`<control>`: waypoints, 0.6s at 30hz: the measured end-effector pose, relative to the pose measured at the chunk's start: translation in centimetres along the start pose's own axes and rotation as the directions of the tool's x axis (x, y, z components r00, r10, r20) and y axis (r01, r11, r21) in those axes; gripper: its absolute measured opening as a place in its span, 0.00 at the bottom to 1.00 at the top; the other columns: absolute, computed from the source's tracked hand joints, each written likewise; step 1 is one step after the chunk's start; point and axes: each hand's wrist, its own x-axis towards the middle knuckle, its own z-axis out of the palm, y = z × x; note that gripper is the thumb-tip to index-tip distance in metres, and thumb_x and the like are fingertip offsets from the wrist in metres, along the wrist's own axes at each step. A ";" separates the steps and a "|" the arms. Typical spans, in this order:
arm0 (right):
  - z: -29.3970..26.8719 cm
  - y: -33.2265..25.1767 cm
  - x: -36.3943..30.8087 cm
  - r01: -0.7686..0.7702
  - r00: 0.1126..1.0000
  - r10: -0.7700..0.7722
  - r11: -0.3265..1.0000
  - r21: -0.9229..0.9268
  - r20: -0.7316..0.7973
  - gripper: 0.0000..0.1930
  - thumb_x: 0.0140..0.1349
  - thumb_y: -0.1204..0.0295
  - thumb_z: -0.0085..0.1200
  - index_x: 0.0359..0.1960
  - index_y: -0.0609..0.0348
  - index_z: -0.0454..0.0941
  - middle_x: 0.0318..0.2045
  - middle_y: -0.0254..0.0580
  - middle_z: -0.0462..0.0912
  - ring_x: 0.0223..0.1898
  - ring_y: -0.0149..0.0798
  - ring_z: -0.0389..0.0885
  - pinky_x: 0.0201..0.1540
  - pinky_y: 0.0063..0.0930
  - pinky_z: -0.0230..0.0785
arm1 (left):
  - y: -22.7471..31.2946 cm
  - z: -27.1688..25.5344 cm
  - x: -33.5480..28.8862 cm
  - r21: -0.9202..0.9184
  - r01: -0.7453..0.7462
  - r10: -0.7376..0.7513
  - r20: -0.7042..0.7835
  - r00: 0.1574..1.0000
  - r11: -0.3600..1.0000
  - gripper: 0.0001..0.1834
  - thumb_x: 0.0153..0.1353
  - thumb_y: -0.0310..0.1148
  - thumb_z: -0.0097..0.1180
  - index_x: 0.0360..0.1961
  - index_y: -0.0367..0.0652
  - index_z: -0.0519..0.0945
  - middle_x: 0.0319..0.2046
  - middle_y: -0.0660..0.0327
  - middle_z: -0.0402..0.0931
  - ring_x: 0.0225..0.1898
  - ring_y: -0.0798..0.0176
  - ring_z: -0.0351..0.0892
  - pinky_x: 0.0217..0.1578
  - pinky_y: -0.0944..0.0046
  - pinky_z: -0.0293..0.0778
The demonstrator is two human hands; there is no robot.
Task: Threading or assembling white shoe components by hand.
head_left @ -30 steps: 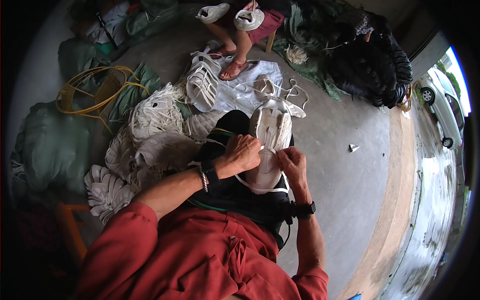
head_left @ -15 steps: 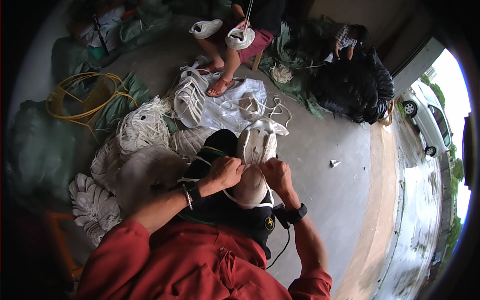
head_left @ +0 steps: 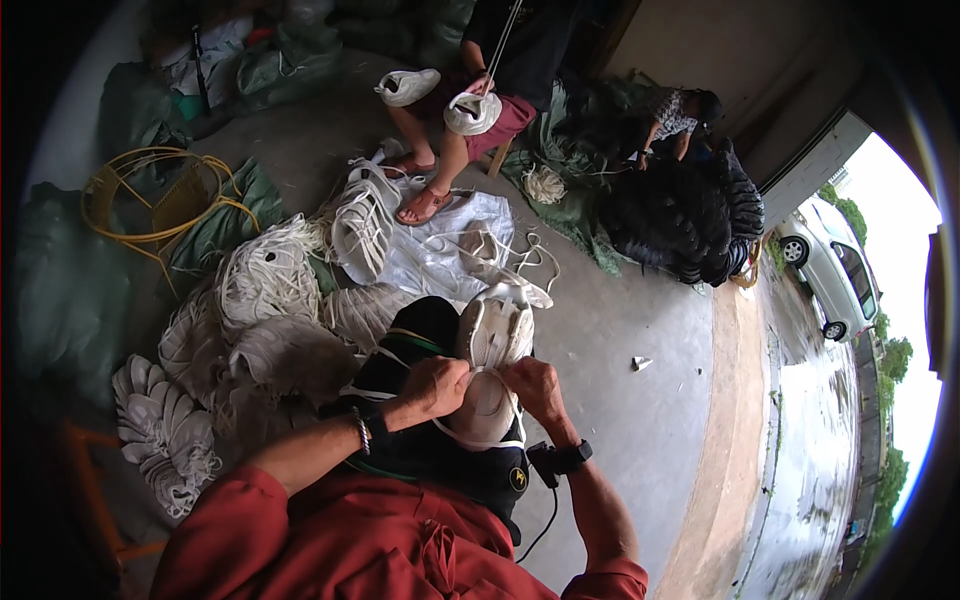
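A white shoe upper (head_left: 497, 325) rests on the dark cloth (head_left: 420, 325) over my lap, with its pale rounded end (head_left: 484, 405) toward me. My left hand (head_left: 437, 387) is closed in a pinch at its left side. Opposite it, my right hand (head_left: 536, 390) pinches at the right side. Between the two fists a white lace (head_left: 484, 371) runs across the upper, and both hands seem to grip it. More white lace loops round the near end of the upper. The fingertips are partly hidden by the knuckles.
Stacked white shoe uppers (head_left: 165, 425) and a heap of laced ones (head_left: 268, 275) lie at my left. Ahead, a seated person holds cords over a white shoe (head_left: 472, 113). Another person bends by a black pile (head_left: 670, 215). A yellow frame chair (head_left: 165, 205) stands far left.
The view has shifted, so the surroundings sit lower and a little to the left. Both hands stay closed at the upper, about the same distance apart.
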 end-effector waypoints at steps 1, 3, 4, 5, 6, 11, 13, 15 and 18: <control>0.2 -0.3 0.0 0.039 0.996 -0.049 0.989 -0.140 -0.069 0.09 0.49 0.71 0.55 0.21 0.66 0.73 0.14 0.39 0.72 0.19 0.25 0.69 0.23 0.25 0.64 | -0.2 0.9 0.1 0.020 -0.016 0.016 -0.009 1.000 1.000 0.10 0.53 0.33 0.48 0.20 0.39 0.73 0.19 0.48 0.74 0.26 0.43 0.75 0.26 0.49 0.70; 0.6 0.1 -0.2 0.061 0.991 -0.084 0.977 -0.205 -0.108 0.09 0.49 0.70 0.55 0.21 0.65 0.74 0.14 0.45 0.72 0.19 0.30 0.73 0.23 0.29 0.66 | 0.1 1.4 0.0 0.034 -0.021 0.022 -0.039 0.999 0.999 0.10 0.53 0.33 0.48 0.19 0.39 0.73 0.19 0.47 0.74 0.25 0.43 0.75 0.26 0.49 0.70; 0.6 -0.2 -0.3 0.102 0.987 -0.130 0.963 -0.249 -0.098 0.09 0.49 0.70 0.55 0.21 0.64 0.75 0.15 0.46 0.74 0.20 0.35 0.75 0.24 0.30 0.67 | 0.0 1.4 0.0 0.035 -0.024 0.025 -0.043 0.999 0.999 0.10 0.53 0.33 0.48 0.19 0.39 0.73 0.19 0.47 0.74 0.25 0.43 0.75 0.26 0.49 0.70; 0.5 -0.4 -0.3 0.144 0.981 -0.176 0.945 -0.293 -0.086 0.09 0.49 0.69 0.56 0.22 0.63 0.75 0.17 0.47 0.76 0.21 0.39 0.78 0.24 0.31 0.68 | -0.1 1.2 0.0 0.037 -0.010 0.011 -0.021 1.000 0.999 0.08 0.52 0.32 0.49 0.21 0.39 0.73 0.20 0.48 0.74 0.26 0.44 0.75 0.26 0.49 0.70; 0.3 -0.5 -0.3 0.140 0.984 -0.164 0.950 -0.280 -0.063 0.08 0.50 0.70 0.55 0.23 0.62 0.76 0.19 0.48 0.78 0.23 0.46 0.79 0.26 0.33 0.69 | 0.1 0.9 0.2 0.038 0.003 -0.003 0.002 1.000 0.999 0.06 0.51 0.30 0.50 0.23 0.39 0.72 0.21 0.49 0.74 0.26 0.44 0.75 0.26 0.50 0.70; -0.7 -1.0 0.4 0.176 0.982 -0.186 0.949 -0.262 -0.016 0.06 0.49 0.70 0.53 0.21 0.59 0.75 0.23 0.47 0.77 0.26 0.51 0.77 0.28 0.37 0.69 | 1.7 -1.3 0.5 -0.046 -0.026 0.018 -0.179 0.984 0.999 0.14 0.43 0.25 0.59 0.32 0.40 0.69 0.28 0.57 0.68 0.32 0.51 0.72 0.30 0.56 0.68; -1.1 -2.1 0.9 0.205 0.975 -0.221 0.947 -0.246 -0.039 0.05 0.49 0.71 0.53 0.21 0.59 0.75 0.25 0.46 0.77 0.29 0.50 0.76 0.30 0.36 0.69 | 2.5 -2.4 1.1 0.220 -0.234 0.269 -0.145 0.952 0.947 0.15 0.43 0.27 0.59 0.34 0.41 0.70 0.31 0.55 0.66 0.36 0.52 0.68 0.33 0.56 0.66; -1.1 -3.7 2.2 0.412 0.854 -0.498 0.825 -0.386 -0.153 0.02 0.47 0.74 0.52 0.23 0.59 0.75 0.32 0.44 0.76 0.36 0.49 0.74 0.36 0.36 0.68 | 2.3 -2.4 1.3 0.308 -0.247 0.276 -0.053 0.960 0.919 0.16 0.44 0.30 0.57 0.36 0.42 0.72 0.32 0.54 0.65 0.37 0.53 0.66 0.35 0.54 0.64; 0.5 -4.9 3.3 0.530 0.808 -0.587 0.762 -0.372 -0.048 0.04 0.43 0.79 0.52 0.24 0.59 0.75 0.40 0.49 0.74 0.46 0.51 0.70 0.48 0.39 0.63 | 1.7 -2.0 1.4 0.467 -0.270 0.232 0.138 0.963 0.842 0.11 0.48 0.33 0.53 0.35 0.45 0.76 0.35 0.53 0.68 0.38 0.52 0.68 0.36 0.50 0.64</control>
